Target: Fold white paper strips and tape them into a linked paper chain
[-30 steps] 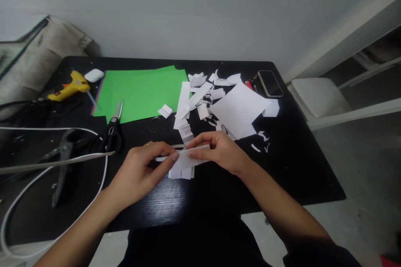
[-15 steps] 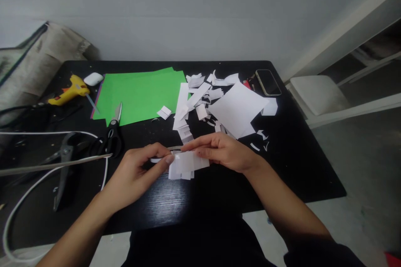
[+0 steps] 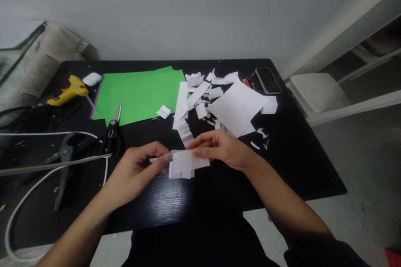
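Several small white paper pieces [image 3: 182,164] overlap in a loose fan just above the black table. My right hand [image 3: 221,150] pinches their right side, thumb in front and fingers behind. My left hand [image 3: 142,171] has its thumb and index fingertips at the left edge of the same pieces, closed on that edge. A narrow white strip shows behind the left fingers, partly hidden. Just beyond the hands lies a short row of white paper pieces [image 3: 185,133], next to longer white paper strips [image 3: 181,100].
Green paper sheets [image 3: 138,91] lie at the back, with black-handled scissors [image 3: 113,133] on their near edge. A yellow glue gun [image 3: 71,91], metal shears [image 3: 64,167] and a white cable [image 3: 23,204] are left. Right are a larger white sheet [image 3: 238,106] and a phone [image 3: 267,80].
The right fingers have shifted slightly right along the paper pieces, showing more of their top edge. The left fingertips have drawn back a little to the left.
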{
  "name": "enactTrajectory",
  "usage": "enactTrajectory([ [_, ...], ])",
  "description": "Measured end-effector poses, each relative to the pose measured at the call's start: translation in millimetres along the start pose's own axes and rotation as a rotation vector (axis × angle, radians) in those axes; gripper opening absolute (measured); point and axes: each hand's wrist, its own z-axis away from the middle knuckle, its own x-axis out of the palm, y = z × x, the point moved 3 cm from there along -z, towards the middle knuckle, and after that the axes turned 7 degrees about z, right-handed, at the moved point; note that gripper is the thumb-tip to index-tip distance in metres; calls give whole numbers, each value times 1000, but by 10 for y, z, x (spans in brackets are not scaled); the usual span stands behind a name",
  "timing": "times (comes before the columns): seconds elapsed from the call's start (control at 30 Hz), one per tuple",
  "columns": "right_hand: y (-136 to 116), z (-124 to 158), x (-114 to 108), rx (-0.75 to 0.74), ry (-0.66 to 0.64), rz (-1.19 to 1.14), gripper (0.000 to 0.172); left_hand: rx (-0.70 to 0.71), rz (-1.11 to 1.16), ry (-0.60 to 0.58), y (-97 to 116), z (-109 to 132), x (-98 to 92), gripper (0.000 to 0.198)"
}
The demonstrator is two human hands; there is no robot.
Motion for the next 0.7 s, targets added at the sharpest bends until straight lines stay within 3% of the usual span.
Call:
enactTrajectory([
  [0.2, 15, 14, -24, -34, 9, 31, 16, 3, -30, 4, -39, 8, -10, 29],
  [0.53, -58, 74, -21, -74, -97, -8, 25, -26, 36, -18, -62, 22, -14, 32],
  [0.7, -63, 67, -26, -71, -130, 84, 28, -37, 57, -33, -59, 15, 4, 29],
])
